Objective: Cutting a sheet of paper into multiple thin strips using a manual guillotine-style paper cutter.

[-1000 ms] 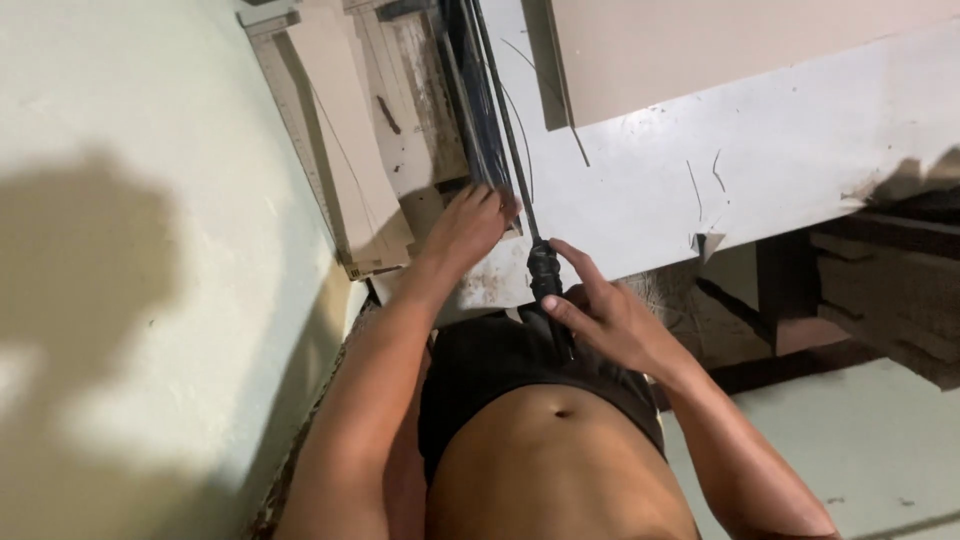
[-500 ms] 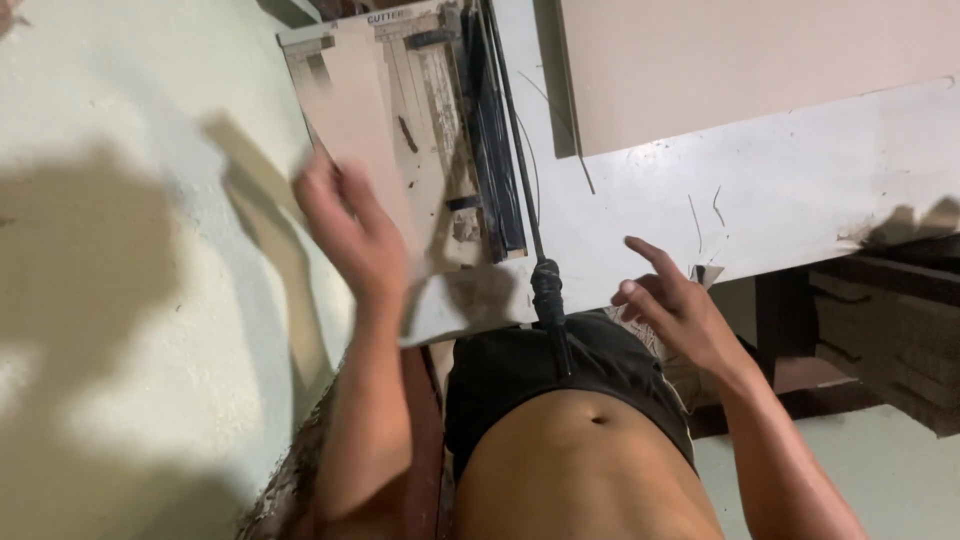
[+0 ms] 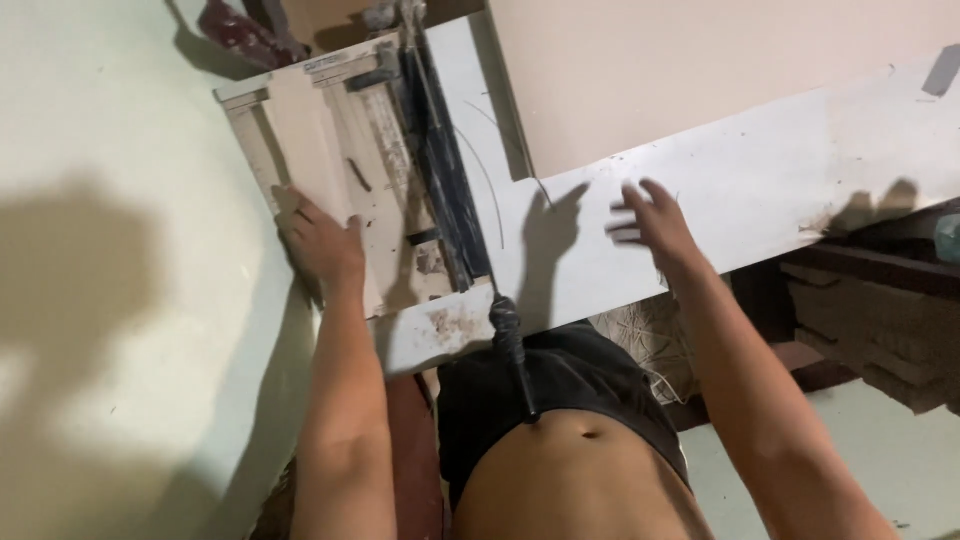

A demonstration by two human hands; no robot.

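A: We are looking down at the dusty manual tile cutter with its pale base and dark twin rails (image 3: 400, 170), lying on the long white-painted bench board (image 3: 760, 190). Our left hand (image 3: 325, 245) is pressing flat on the near left part of the cutter's base, fingers together and laid open, gripping nothing.

B: That placing seems to be for steadying it, so that the base is not sliding about on the board. And our right hand (image 3: 650, 220)?

A: It is hovering over bare board, well to the right of the cutter, fingers spread apart and holding nothing. Its shadow is falling on the board just to its left.

B: The cutter's black-taped lever handle (image 3: 512, 350) is sticking out past the near edge of the board toward our waist, with no hand on it.

A: A large pale beige tile (image 3: 700, 70) is lying to the far right of the rails, touching neither hand.

B: What is differing from half a second back?

A: Then our left hand was lifted in the air to the left of the cutter; now it is resting on the base. Our right hand was close by the handle at the near edge; now it is reaching further out over the board. A second back, both hands were close about the handle end.
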